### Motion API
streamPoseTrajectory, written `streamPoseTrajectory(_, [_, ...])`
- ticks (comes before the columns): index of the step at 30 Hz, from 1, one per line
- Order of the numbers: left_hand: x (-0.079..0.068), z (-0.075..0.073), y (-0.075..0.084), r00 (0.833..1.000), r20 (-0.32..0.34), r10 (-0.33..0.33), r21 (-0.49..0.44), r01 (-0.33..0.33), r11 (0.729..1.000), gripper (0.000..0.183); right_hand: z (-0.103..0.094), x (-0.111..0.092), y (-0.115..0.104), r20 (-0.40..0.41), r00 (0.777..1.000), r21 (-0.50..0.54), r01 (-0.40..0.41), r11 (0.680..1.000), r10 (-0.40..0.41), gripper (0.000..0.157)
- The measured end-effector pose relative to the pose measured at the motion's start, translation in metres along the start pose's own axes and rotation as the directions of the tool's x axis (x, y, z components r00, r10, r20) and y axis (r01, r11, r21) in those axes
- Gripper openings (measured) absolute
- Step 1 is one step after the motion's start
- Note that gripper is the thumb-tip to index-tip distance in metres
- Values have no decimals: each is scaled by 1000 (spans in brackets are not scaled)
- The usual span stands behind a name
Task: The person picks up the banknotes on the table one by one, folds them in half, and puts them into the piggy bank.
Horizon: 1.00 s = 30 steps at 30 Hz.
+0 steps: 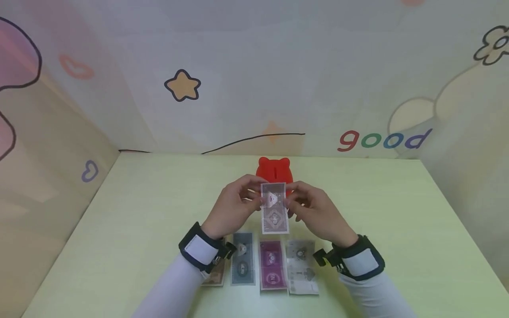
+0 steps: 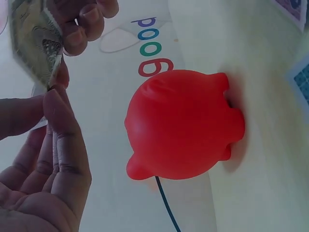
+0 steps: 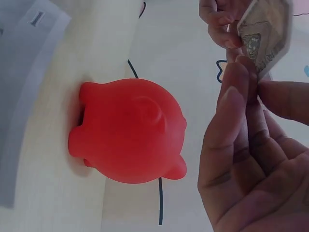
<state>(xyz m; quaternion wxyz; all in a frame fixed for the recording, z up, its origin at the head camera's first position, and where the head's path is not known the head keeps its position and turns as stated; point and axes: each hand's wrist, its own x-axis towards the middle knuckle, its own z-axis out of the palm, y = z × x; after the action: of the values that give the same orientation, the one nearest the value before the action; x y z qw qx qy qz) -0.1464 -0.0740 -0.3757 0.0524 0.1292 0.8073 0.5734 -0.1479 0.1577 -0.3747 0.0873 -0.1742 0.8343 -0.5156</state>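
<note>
Both hands hold one greyish-purple play banknote (image 1: 275, 216) upright, above the table and in front of a red piggy bank (image 1: 274, 166). My left hand (image 1: 232, 207) pinches the note's left edge between thumb and fingers. On the opposite edge, my right hand (image 1: 320, 214) pinches it the same way. The piggy bank has a coin slot on top, and its lower part is hidden behind the note and hands. Both wrist views show the piggy bank (image 2: 178, 125) standing on its feet, apart from the note (image 3: 270, 34).
A row of banknotes lies nearer me on the pale table (image 1: 131, 247): brown (image 1: 216, 277), partly hidden by the left wrist strap, blue-grey (image 1: 243, 260), purple (image 1: 272, 267) and whitish grey (image 1: 303, 274). Behind the table stands a decorated wall (image 1: 254, 88).
</note>
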Motion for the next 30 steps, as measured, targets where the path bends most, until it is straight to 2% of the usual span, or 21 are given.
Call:
streamPoseTrajectory(4, [0,1,-4,1000,19,-9,-30,9,1000,37,1,0,0,0,1000,-12,14,1000,-14,30])
streamPoseTrajectory(12, [2,-1,-13,987,154,-45,-99,61,993,40,0,-1,2,-42,999,-40,19,999,-20,32])
streamPoseTrajectory(17, [4,-2,-14,976,214,-25,-157,60,986,35,0,0,4,-68,998,-42,14,999,-17,30])
streamPoseTrajectory(21, [5,-2,-15,975,223,-15,-171,55,984,34,-1,3,5,-78,997,-37,10,999,-13,30])
streamPoseTrajectory(30, [6,-1,-14,980,200,-20,-157,52,986,36,-3,2,5,-69,998,-11,4,1000,-4,28])
